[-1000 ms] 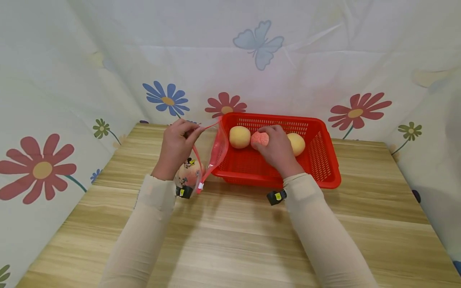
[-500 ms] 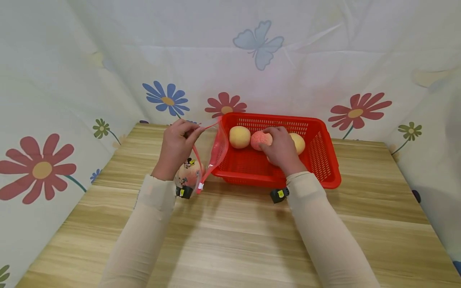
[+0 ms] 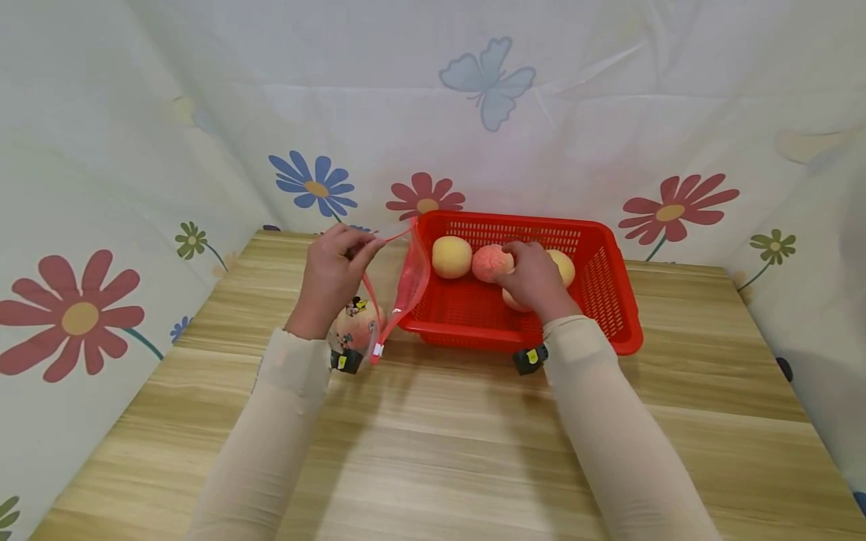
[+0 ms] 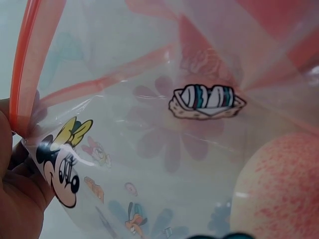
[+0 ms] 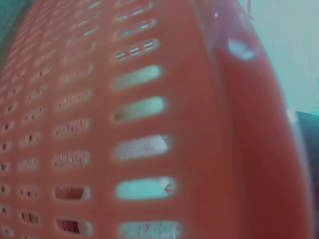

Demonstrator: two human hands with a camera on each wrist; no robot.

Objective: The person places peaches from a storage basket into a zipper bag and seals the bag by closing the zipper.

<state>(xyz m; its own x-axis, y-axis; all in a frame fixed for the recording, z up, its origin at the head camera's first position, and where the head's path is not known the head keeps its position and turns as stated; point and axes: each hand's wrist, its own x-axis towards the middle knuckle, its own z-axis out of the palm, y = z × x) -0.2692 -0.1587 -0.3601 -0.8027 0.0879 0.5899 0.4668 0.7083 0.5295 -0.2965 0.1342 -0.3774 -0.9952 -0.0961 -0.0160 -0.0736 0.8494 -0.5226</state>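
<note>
My left hand [image 3: 333, 274] pinches the red rim of a clear slider zip bag [image 3: 413, 278] with cartoon prints. That bag [image 4: 159, 119] stands with its mouth spread; a blushed peach [image 4: 284, 189] is inside. My right hand [image 3: 539, 278] reaches into a red plastic basket [image 3: 473, 330]. Its fingertips and thumb are at the right side of a pink peach [image 3: 490, 263]; I cannot tell whether they grip it. A paler peach [image 3: 514, 300] lies partly hidden under that hand. Yellow peaches sit left [image 3: 451, 257] and right [image 3: 563, 267] in the basket.
The basket's slotted wall [image 5: 189, 124] fills most of the right wrist view and hides the hand there. A wood-grain table [image 3: 419, 451] lies under everything. Behind it hangs a white curtain [image 3: 575, 135] with flower and butterfly prints.
My right hand has shifted right and slightly down, uncovering more of the pink peach and showing the paler one beneath. The left hand and the bag stay put.
</note>
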